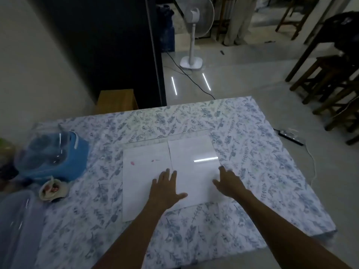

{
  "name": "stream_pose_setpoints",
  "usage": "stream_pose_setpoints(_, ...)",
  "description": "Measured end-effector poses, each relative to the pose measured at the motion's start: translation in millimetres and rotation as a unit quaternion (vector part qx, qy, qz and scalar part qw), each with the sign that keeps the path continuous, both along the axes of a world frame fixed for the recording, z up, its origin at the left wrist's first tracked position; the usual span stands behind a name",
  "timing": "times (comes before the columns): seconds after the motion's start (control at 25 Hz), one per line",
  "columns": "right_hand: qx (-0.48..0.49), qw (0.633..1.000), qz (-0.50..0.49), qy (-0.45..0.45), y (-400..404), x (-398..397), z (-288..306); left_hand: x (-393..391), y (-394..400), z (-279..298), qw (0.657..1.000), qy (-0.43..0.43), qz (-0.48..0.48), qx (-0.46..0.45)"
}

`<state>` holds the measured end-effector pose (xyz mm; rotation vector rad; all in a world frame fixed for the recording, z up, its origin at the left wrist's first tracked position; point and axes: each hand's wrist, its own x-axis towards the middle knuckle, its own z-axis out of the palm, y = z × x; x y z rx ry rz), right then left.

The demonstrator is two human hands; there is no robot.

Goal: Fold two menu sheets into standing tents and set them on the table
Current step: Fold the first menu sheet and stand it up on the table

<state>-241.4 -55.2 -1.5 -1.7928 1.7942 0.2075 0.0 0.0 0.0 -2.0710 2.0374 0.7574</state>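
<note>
Two white menu sheets lie flat side by side in the middle of the table. The left sheet (139, 171) has small pink marks on it. The right sheet (192, 156) is glossy and reflects a strip of light. My left hand (165, 189) rests palm down with fingers spread where the two sheets meet, its thumb on the right sheet. My right hand (228, 183) lies flat with fingers apart on the right sheet's right edge. Neither hand grips anything.
The table (252, 171) wears a blue floral cloth. At its left stand a blue container with a clear lid (56, 154), a small bowl (52, 191) and a clear plastic box (17, 220). A fan (192, 35) and wooden stools (330, 84) stand on the floor beyond.
</note>
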Motion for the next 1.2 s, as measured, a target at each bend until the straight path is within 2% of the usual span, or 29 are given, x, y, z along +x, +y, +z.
stream_pose_setpoints(0.08,-0.022,0.998,-0.049,0.035,7,1,-10,0,3,-15,0.999,0.002,-0.036,0.005)
stream_pose_setpoints(0.16,-0.044,0.995,-0.057,0.063,17,1,-19,0,9,-32,0.999,-0.004,-0.051,0.001)
stream_pose_setpoints(0.36,-0.048,0.991,-0.122,0.041,10,12,-22,2,6,-43,0.997,-0.019,-0.069,-0.013)
stream_pose_setpoints(0.64,0.006,0.961,-0.242,-0.13,-1,-22,-15,-7,6,-39,0.995,-0.056,-0.081,0.014)
stream_pose_setpoints(0.8,0.007,0.958,-0.179,-0.224,8,-34,-2,-12,10,-31,0.993,-0.074,-0.081,0.034)
stream_pose_setpoints(0.88,0.006,0.945,-0.159,-0.287,12,-40,8,-19,21,-27,0.992,-0.08,-0.087,0.032)
stream_pose_setpoints(1.04,0.016,0.929,-0.13,-0.346,16,-58,34,-40,50,-8,0.984,-0.083,-0.123,-0.096)
stream_pose_setpoints(1.2,0.078,0.889,-0.187,-0.41,8,-74,65,-43,63,23,0.962,-0.056,-0.131,-0.234)
